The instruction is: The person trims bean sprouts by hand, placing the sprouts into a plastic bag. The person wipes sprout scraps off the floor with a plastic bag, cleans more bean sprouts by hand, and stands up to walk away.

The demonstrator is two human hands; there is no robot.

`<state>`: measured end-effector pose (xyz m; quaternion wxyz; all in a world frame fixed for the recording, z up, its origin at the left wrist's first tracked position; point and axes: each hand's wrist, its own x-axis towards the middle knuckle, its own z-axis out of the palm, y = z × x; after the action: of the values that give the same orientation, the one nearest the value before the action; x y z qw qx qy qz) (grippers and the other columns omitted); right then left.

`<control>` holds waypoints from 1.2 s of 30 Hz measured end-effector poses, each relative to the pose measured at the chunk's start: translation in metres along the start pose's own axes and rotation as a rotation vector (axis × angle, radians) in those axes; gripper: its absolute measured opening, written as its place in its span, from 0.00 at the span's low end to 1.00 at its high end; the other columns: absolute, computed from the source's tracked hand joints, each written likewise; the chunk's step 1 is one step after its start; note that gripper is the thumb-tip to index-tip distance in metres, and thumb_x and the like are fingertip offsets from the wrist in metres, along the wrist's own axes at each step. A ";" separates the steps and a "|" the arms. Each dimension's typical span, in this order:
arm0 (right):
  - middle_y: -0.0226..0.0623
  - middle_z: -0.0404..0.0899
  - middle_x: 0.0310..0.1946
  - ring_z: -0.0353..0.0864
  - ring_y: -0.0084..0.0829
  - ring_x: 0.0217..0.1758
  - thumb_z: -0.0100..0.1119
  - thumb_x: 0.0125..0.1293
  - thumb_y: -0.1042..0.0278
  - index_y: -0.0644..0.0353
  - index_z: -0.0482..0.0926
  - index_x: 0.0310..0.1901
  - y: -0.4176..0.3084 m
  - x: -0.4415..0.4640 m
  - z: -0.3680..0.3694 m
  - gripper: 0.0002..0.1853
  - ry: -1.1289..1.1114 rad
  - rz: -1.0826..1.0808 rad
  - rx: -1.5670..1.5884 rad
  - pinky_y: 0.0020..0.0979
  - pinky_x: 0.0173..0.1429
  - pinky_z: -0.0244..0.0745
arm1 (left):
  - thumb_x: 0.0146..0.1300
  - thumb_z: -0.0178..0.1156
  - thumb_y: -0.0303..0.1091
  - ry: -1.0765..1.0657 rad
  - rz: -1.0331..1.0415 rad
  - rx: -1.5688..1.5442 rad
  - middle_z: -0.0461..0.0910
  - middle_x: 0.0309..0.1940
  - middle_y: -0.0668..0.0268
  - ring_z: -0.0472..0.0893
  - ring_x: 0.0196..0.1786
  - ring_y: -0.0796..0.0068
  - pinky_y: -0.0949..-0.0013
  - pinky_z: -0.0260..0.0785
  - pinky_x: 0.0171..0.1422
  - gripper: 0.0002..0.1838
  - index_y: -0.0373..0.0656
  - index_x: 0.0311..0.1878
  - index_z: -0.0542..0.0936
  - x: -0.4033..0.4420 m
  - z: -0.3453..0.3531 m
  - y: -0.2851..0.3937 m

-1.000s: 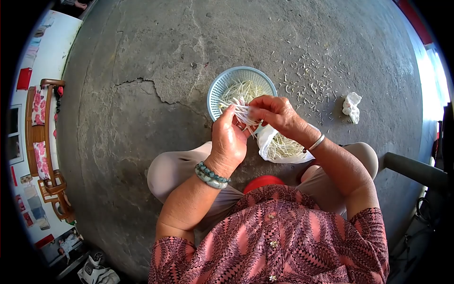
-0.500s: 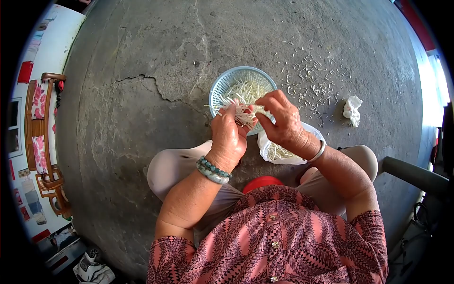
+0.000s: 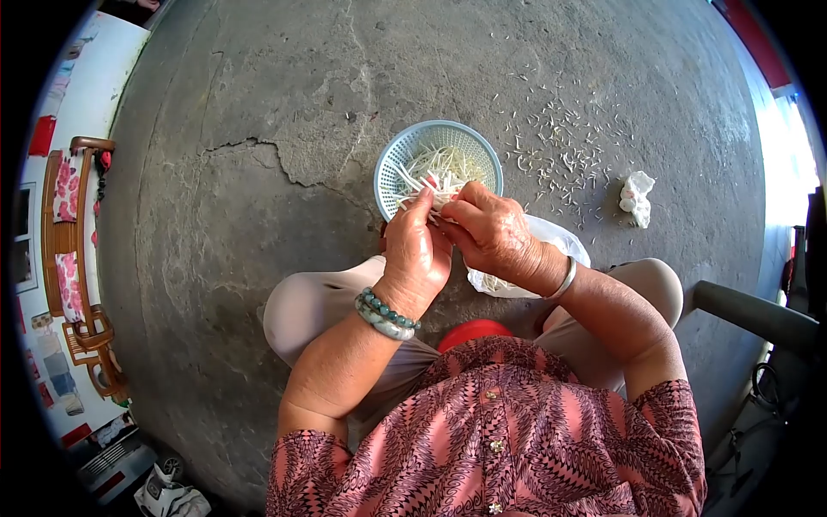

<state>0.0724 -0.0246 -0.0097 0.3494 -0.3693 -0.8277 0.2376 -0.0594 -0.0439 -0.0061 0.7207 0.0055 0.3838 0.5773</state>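
Bean sprouts [image 3: 421, 178], long and white, stick out in a bunch from my left hand [image 3: 417, 246], whose fingers are closed around them. My right hand [image 3: 494, 226] meets the left at the bunch, thumb and fingers pinched on the sprouts; its fingertips are partly hidden. Beneath and beyond both hands stands a pale blue perforated colander [image 3: 389, 164] holding more sprouts. Partly under my right wrist lies an open white plastic bag [image 3: 564, 239] with sprouts inside, largely covered by the hand and forearm.
Scattered sprout bits [image 3: 564, 155] lie on the cracked concrete floor [image 3: 258, 69] right of the colander. A crumpled white plastic bag [image 3: 637, 199] sits farther right. Something red [image 3: 472, 333] shows between my knees. A wooden bench [image 3: 73, 233] with floral cushions stands far left, a dark grey tube [image 3: 754, 314] at right.
My right hand has moved left and down from above the white bag to the bunch in my left hand. The left hand stays nearly in place, still holding the sprouts.
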 end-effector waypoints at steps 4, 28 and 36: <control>0.37 0.72 0.27 0.76 0.37 0.28 0.65 0.49 0.72 0.60 0.78 0.33 -0.008 0.004 -0.002 0.09 -0.041 -0.009 -0.005 0.34 0.28 0.73 | 0.68 0.50 0.35 0.049 -0.025 0.035 0.74 0.45 0.66 0.73 0.49 0.76 0.71 0.67 0.56 0.12 0.41 0.51 0.74 0.000 0.002 -0.002; 0.39 0.75 0.22 0.75 0.28 0.24 0.55 0.56 0.80 0.67 0.76 0.30 -0.014 0.018 -0.024 0.01 -0.056 0.277 0.429 0.28 0.29 0.70 | 0.69 0.49 0.34 0.042 -0.013 0.008 0.75 0.39 0.67 0.76 0.41 0.76 0.69 0.71 0.47 0.10 0.42 0.49 0.74 -0.002 0.002 -0.007; 0.43 0.79 0.39 0.80 0.37 0.36 0.50 0.57 0.78 0.58 0.74 0.51 0.097 -0.020 -0.061 0.18 0.068 0.291 -0.338 0.36 0.38 0.75 | 0.68 0.49 0.33 0.030 0.034 0.073 0.75 0.46 0.61 0.77 0.50 0.65 0.57 0.71 0.52 0.10 0.43 0.50 0.72 -0.003 -0.004 -0.001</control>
<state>0.1717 0.0279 -0.0419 0.2724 -0.5457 -0.7816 0.1309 -0.0611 -0.0483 -0.0077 0.7042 0.0297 0.4150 0.5753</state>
